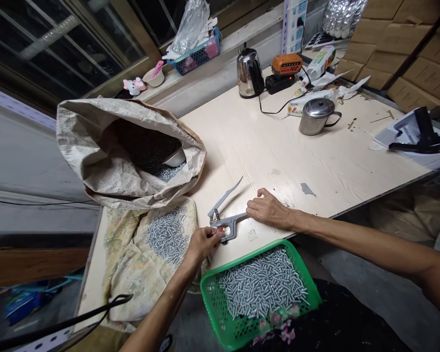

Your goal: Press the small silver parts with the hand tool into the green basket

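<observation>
I see both forearms reaching in over the pale table (315,161), converging on the grey hand press tool (225,221) lying flat near its front edge. The left hand (202,243) curls at the tool's head, fingertips pinched together right at the round opening there; whether a small part sits between them I can't make out. The right hand (267,209) rests palm down on the tool's lower handle, fingers bent and pressed together over it, while the upper handle sticks up and away, sprung open.

Now the containers. Just in front of the tool, on the lap, sits the green basket (220,313), filled with a bed of small silver screws (264,286). To the left of the tool, a patterned cloth (132,264) carries a loose heap of screws (166,234). Behind that cloth, the big paper sack (106,161) gapes open, dark inside, with a metal bowl (176,157) and more screws showing at its mouth.
</observation>
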{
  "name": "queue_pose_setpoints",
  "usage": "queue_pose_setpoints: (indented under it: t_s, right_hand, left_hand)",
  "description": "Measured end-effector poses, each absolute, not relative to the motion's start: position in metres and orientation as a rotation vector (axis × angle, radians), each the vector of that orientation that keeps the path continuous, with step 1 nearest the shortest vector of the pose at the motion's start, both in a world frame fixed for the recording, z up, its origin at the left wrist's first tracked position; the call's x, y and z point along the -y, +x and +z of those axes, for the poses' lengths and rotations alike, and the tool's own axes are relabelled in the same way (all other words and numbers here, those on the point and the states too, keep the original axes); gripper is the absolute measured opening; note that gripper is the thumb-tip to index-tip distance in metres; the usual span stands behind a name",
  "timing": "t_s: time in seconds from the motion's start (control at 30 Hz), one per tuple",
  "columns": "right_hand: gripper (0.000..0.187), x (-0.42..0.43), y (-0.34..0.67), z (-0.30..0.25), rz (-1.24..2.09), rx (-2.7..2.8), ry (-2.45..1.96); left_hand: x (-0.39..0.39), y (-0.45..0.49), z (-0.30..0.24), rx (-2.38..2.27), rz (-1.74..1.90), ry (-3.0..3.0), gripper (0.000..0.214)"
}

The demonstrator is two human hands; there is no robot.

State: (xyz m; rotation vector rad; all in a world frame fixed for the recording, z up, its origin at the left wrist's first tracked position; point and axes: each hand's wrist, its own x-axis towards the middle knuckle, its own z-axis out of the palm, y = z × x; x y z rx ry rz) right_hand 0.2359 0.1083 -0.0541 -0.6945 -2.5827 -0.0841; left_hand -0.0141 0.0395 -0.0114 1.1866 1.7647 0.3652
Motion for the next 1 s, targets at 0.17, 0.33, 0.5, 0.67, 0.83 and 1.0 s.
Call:
queue_pose_setpoints:
  t_s: [0.17, 0.33, 0.5, 0.67, 0.83, 1.0]
  right_hand:
    - [0.031, -0.109, 0.235, -0.060, -0.067, 2.600, -0.669]
    - [0.025, -0.107, 0.236, -0.057, 0.029, 2.608, -0.694]
    - [0.029, -0.101, 0.237, -0.052, -0.055, 2.591, -0.663]
    - [0.031, -0.093, 0.238, -0.054, -0.068, 2.571, -0.698]
    - [0.024, -0.093, 0.242, -0.053, 0.154, 2.639, -0.803]
    - [0.021, -0.108, 0.236, -0.040, 0.251, 2.679, -0.828]
  left_hand:
    - [-0.032, -0.006, -0.009, -1.719, 0.361, 0.953, 0.048]
    - [-0.024, 0.004, -0.004, -1.781, 0.413, 0.778, 0.044]
    - [-0.017, 0.006, -0.005, -1.824, 0.399, 0.760, 0.040]
    - [-0.008, 0.003, -0.011, -1.862, 0.404, 0.919, 0.040]
    - [-0.009, 0.004, -0.011, -1.870, 0.364, 0.939, 0.038]
    - [-0.016, 0.007, -0.005, -1.881, 0.272, 0.954, 0.036]
